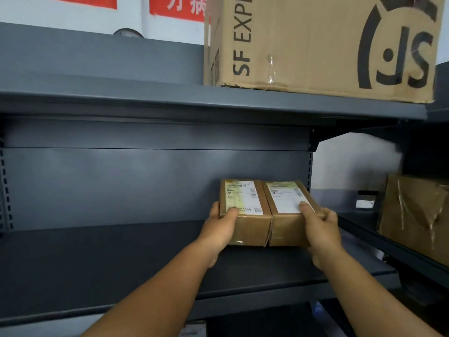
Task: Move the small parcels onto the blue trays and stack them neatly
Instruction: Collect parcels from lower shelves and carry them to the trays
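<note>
Two small parcels [264,212], side by side at the shelf's [121,263] four o'clock, are clamped between the left hand [222,227] and right hand [320,229]; if squeezed unevenly, one could slip free. No blue trays are seen.

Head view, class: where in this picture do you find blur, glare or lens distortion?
Head view: wide-angle bend curves the upper shelf; a white blurred smear sits at the right; tape on the large box glints; the left parcel and right parcel, gripped by the left hand and right hand, have soft, unreadable labels.
</note>
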### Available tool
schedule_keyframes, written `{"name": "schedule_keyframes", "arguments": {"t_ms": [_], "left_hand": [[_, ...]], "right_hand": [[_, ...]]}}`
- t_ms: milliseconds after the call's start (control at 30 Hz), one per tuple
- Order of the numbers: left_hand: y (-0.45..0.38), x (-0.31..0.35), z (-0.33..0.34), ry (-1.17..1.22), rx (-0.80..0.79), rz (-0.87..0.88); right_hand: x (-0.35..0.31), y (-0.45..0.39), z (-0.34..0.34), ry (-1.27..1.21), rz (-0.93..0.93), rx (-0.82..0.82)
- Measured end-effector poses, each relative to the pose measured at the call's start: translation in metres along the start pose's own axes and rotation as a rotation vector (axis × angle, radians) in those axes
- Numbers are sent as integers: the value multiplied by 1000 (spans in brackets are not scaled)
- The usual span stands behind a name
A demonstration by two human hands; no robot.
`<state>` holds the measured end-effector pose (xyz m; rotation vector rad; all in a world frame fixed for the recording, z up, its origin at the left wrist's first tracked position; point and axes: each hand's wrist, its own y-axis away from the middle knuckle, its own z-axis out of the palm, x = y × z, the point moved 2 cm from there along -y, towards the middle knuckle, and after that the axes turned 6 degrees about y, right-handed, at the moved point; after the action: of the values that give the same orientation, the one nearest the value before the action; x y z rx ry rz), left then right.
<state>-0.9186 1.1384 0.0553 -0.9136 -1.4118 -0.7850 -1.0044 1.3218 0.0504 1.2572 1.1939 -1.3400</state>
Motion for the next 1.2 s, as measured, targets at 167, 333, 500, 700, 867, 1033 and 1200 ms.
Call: {"name": "schedule_keyframes", "arguments": {"t_ms": [167, 333, 500, 700, 867, 1033, 1200], "left_hand": [[29, 11, -41, 86, 84, 43], [68, 19, -103, 97, 177, 70], [117, 27, -178, 87, 263, 110], [196, 29, -282, 48, 369, 151], [270, 30, -369, -6, 447, 157], [329, 37, -443, -18, 536, 183], [364, 41, -505, -8, 630, 167]], "right_hand": [[-13, 37, 27, -49, -80, -58], [-23, 94, 65, -71, -99, -124], [-35, 167, 106, -85, -120, -197], [-47, 285, 155, -81, -155, -290], [-50, 385, 195, -107, -153, -366], [-51, 460, 236, -114, -149, -443], [-58, 508, 276, -116, -134, -521]]}}
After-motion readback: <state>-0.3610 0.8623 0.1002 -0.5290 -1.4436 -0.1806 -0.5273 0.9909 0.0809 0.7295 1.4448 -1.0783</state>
